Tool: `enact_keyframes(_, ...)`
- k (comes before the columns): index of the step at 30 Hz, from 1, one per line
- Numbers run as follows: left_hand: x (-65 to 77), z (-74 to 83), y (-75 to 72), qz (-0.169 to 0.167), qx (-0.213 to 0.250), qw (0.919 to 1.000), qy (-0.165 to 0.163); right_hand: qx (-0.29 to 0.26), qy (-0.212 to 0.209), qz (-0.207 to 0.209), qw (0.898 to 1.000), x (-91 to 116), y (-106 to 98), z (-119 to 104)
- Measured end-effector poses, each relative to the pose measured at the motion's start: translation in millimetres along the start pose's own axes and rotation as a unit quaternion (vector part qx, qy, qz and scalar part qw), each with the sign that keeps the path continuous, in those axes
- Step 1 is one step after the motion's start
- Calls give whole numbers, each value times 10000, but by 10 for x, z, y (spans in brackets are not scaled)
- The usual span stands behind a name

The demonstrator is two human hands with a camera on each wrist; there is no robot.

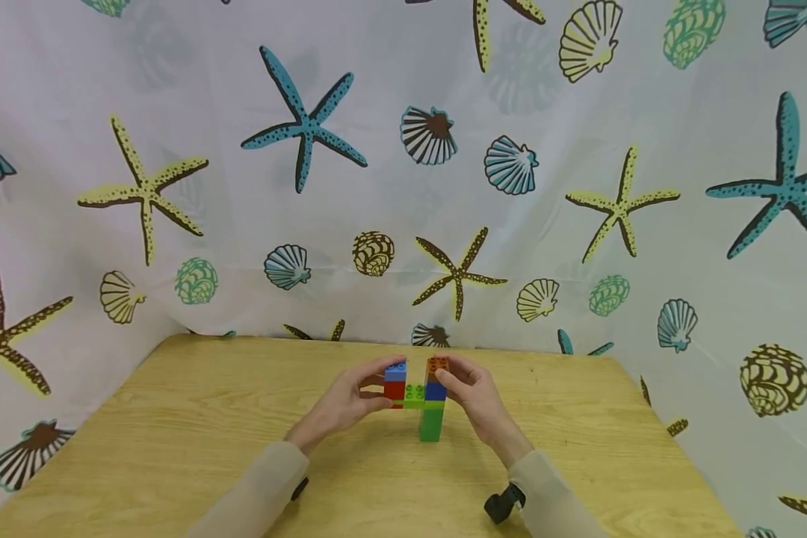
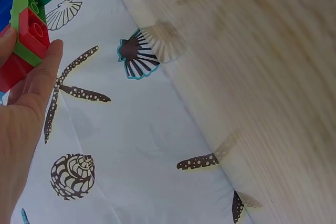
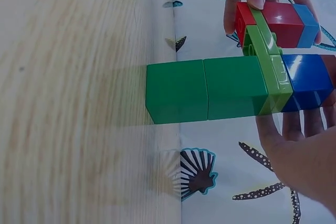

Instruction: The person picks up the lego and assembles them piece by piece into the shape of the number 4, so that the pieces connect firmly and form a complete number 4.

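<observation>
A structure of toy building bricks stands upright between both hands. Two stacked green bricks (image 3: 207,90) form its foot at the tabletop. Over them a light green piece (image 1: 413,396) reaches sideways to the left. On its right end sit a blue brick (image 3: 310,82) and a brown brick (image 1: 437,365). Its left end carries a red brick (image 3: 283,24) with a light blue brick (image 1: 395,370) on top, and another red brick (image 2: 34,30) hangs underneath. My left hand (image 1: 346,400) grips the left stack between thumb and fingers. My right hand (image 1: 476,396) holds the brown and blue bricks.
The wooden table (image 1: 229,418) extends around the structure on every side. Behind and beside it hangs a white curtain (image 1: 350,202) printed with starfish and shells. A black device (image 1: 504,504) is at the right sleeve.
</observation>
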State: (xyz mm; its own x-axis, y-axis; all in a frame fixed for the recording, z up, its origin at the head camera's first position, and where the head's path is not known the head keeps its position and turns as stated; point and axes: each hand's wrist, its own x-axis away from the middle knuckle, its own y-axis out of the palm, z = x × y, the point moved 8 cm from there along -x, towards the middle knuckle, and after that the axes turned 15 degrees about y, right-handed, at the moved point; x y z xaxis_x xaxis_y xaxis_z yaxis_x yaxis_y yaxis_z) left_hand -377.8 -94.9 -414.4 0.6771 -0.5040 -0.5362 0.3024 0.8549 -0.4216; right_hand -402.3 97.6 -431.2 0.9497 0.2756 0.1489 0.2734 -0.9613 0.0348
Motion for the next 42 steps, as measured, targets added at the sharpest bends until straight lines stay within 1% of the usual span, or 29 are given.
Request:
enact_keyframes(3, 4, -13, 22, -51, 36, 10000, -7, 171, -47, -75, 9998, 11, -18, 24)
enact_keyframes(6, 2, -18, 29, -55, 103, 9999, 18, 383, -126, -239, 9989, 28, -18, 41)
enact_keyframes(9, 3, -23, 22, -56, 71, 9999, 52, 648, -213, -335, 9971, 52, -8, 47)
enact_keyframes(13, 12, -34, 7, -72, -62, 9999, 83, 1073, -387, -295, 9930, 71, 12, 30)
enact_keyframes(16, 23, -44, -2, -44, -87, 9999, 37, 1332, -538, -281, 9892, 71, 37, 12)
enact_keyframes(20, 25, -58, -20, 83, -70, 9998, -136, 1501, -713, -247, 9858, 70, 61, -13)
enact_keyframes(25, 21, -108, -56, 189, -67, 9994, -268, 1494, -783, -183, 9855, 72, 78, -41)
enact_keyframes(29, 27, -184, -99, 196, 22, 9988, -452, 1365, -721, -148, 9879, 22, 84, -18)
enact_keyframes(31, 35, -225, -117, 208, 59, 9977, -648, 1270, -632, -157, 9898, -5, 86, 4)
enact_keyframes(37, 64, -304, -127, 148, 231, 9948, -980, 884, -192, -352, 9953, -55, 95, 87)
enact_keyframes(42, 111, -375, -137, 132, 232, 9925, -1196, 792, 168, -539, 9953, -117, 115, 172)
